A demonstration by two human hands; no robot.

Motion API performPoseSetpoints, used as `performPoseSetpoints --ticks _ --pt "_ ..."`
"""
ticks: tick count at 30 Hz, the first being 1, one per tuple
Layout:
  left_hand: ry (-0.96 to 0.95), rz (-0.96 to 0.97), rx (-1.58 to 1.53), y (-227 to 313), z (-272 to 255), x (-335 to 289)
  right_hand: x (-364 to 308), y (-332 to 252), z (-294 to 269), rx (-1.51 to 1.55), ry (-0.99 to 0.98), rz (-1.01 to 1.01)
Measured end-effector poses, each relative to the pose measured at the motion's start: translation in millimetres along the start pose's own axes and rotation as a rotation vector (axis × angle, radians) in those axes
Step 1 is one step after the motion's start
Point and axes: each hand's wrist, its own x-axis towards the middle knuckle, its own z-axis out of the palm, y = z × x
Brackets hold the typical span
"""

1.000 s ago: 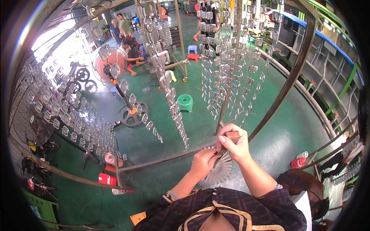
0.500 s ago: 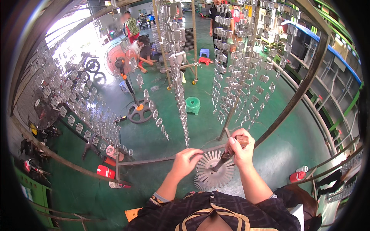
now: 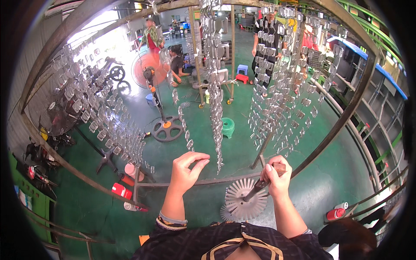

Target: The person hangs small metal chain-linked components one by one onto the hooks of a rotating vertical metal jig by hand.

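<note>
My right hand [image 3: 277, 177], at four o'clock from the centre of view, is closed around a wooden handle [image 3: 281, 168]. My left hand [image 3: 187, 171], at seven o'clock, holds thumb and fingertips in a narrow pinch; whether they retain a thin wire cannot be determined. The central strand of metal pieces [image 3: 215, 117] hangs at three o'clock from those fingertips, apparently free of them. The slotted metal disc [image 3: 234, 196] sits at five o'clock, below my right hand. Caution: sideways travel of the left hand toward three o'clock could snag the strand and tangle its links; a loosened right grip could drop the handle onto the disc's blades. My right fingers cover part of the handle, the junction between handle and dark shaft [image 3: 255, 191] is unclear, and a smaller disc [image 3: 226, 213] is partly hidden at seven o'clock behind the larger one.
</note>
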Motion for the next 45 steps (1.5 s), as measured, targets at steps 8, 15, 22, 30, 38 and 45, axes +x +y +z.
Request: performPoseSetpoints --ticks 8,15,22,30,38,45 --pt "-0.432 -0.466 0.365 -93 8 -88 1 2 3 -0.045 0.008 -0.016" --pt "-1.394 -1.300 0.372 -174 -17 -261 1 -2 3 0.055 0.020 0.038" --pt "-1.093 -1.429 0.193 -158 -41 -351 5 2 4 -0.028 0.033 0.002" --pt "-1.027 -1.347 0.206 -163 -38 -361 10 7 4 0.048 0.067 -0.062" --pt "-0.660 -1.364 0.102 -182 -39 -417 13 18 11 0.002 0.077 -0.087" --pt "-0.701 -1.474 0.181 -173 -43 -395 6 15 8 -0.042 0.022 -0.114"
